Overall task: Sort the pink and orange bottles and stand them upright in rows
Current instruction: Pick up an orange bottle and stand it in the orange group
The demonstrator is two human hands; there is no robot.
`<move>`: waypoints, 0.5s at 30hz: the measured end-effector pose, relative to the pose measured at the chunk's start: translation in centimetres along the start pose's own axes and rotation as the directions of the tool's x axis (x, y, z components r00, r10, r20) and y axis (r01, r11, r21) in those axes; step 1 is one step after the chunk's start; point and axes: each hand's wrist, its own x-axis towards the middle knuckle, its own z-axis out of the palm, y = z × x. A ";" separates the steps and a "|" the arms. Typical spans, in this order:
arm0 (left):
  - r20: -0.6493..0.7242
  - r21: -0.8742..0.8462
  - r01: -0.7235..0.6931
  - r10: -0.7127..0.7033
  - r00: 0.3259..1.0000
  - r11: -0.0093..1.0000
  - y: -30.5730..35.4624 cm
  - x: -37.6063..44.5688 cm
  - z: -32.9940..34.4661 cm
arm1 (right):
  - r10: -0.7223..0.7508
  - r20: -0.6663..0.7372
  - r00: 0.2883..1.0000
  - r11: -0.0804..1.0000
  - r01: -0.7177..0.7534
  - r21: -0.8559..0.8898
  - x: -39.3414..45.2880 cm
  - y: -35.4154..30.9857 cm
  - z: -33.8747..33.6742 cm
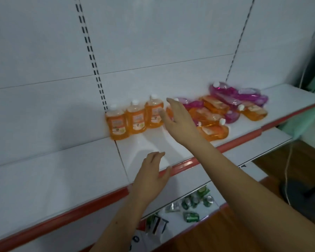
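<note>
White metal makes up the shelf (149, 146) and the back panel (153, 42) behind it, which carries two dark slotted uprights; a red strip (182, 165) edges the shelf front. Brown wooden floor shows at 4 o'clock, with a pale cable running down beside it. Three orange bottles (135, 120) stand upright in a row at 11 o'clock of the right hand (180, 120), against the back panel. From 1 to 3 o'clock of that hand lies a mixed heap (231, 108) of orange and pink bottles on their sides. The right hand reaches over the shelf with fingers spread and holds nothing; it covers another orange bottle, so whether that one stands I cannot tell. The left hand (151, 176) hovers at the shelf front, fingers relaxed and empty. Green cans (191, 201) lie on a lower shelf at 6 o'clock, blurred; the items beside them are too unclear to name.
</note>
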 end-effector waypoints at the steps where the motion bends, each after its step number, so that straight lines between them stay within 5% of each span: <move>1: 0.004 -0.003 -0.002 0.002 1.000 1.000 0.9 1.6 1.5 | 0.007 -0.008 1.000 1.000 -0.007 -0.013 0.6 2.1 -1.5; 7: 0.048 -0.022 0.027 -0.026 0.999 0.999 5.0 9.8 9.6 | 0.102 -0.041 0.994 0.992 -0.105 -0.072 5.1 15.2 -8.4; 15: 0.075 -0.059 0.039 -0.035 0.997 0.997 6.9 15.8 14.2 | 0.201 0.103 0.974 0.968 -0.181 -0.177 8.3 25.6 -9.6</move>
